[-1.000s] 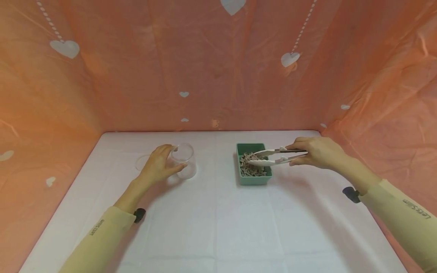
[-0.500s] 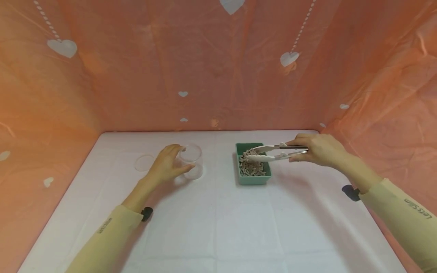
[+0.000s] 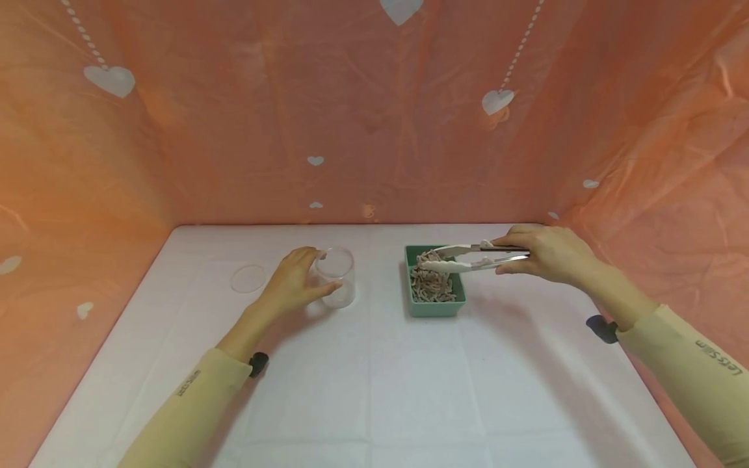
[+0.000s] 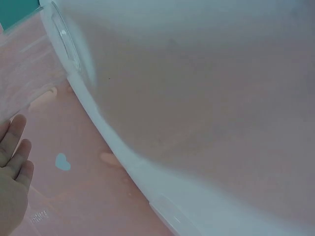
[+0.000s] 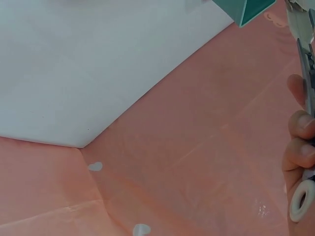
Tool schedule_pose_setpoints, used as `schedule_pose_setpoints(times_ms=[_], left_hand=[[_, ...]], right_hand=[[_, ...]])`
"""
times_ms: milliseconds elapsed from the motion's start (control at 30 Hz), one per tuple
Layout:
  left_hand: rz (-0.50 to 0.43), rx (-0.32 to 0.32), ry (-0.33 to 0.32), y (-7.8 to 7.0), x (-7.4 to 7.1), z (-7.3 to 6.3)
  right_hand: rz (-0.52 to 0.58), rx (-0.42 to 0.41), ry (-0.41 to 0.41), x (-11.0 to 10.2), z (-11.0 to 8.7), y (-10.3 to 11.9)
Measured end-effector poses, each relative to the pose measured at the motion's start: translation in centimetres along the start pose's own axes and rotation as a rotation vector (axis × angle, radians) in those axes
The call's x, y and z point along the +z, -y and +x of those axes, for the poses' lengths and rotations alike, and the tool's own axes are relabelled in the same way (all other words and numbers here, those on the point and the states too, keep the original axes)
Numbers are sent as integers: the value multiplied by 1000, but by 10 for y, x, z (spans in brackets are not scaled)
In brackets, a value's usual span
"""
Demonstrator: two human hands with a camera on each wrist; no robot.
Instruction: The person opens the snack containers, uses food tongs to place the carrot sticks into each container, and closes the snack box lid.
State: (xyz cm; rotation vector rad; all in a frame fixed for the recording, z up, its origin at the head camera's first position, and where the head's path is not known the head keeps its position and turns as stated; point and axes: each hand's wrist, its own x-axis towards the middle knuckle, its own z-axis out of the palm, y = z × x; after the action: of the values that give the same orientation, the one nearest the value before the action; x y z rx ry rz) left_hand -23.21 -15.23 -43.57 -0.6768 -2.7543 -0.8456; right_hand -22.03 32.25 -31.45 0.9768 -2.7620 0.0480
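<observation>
My left hand (image 3: 292,281) holds a clear cylindrical jar (image 3: 341,289) upright on the table, thumb on the near side and fingers at the far side. In the left wrist view, fingertips (image 4: 18,125) lie against the jar's wall (image 4: 24,54). My right hand (image 3: 556,255) grips metal tongs with white tips (image 3: 447,266), seen partly in the right wrist view (image 5: 304,73). The tips are spread, among greyish-brown pellet-like pieces (image 3: 432,290) in a green rectangular box (image 3: 434,311). The pieces are heaped towards the tongs' tips.
A clear round lid (image 3: 248,279) lies flat on the table, left of my left hand. The white-covered table (image 3: 374,383) meets orange sheeting with white hearts (image 3: 374,117) at the back and both sides.
My left hand and the jar have shifted right, towards the green box, leaving the lid fully visible. The tongs have moved slightly up and away, with pieces bunching near their tips.
</observation>
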Motion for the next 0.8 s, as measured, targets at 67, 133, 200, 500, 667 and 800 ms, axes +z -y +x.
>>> schedule_pose_setpoints(times_ms=[67, 133, 200, 500, 667, 800], left_hand=[[-1, -5, 2, 0, 0, 0], [2, -7, 2, -1, -1, 0], [6, -5, 1, -1, -1, 0], [22, 5, -2, -1, -2, 0], [12, 5, -5, -2, -1, 0], [17, 12, -11, -1, 0, 0]], right_hand=[[-6, -3, -9, -1, 1, 0], [-8, -4, -18, -3, 2, 0], [-9, -8, -34, -6, 4, 0], [18, -32, -73, -17, 20, 10], [28, -25, -46, -21, 34, 21], [41, -41, -37, -20, 45, 31]])
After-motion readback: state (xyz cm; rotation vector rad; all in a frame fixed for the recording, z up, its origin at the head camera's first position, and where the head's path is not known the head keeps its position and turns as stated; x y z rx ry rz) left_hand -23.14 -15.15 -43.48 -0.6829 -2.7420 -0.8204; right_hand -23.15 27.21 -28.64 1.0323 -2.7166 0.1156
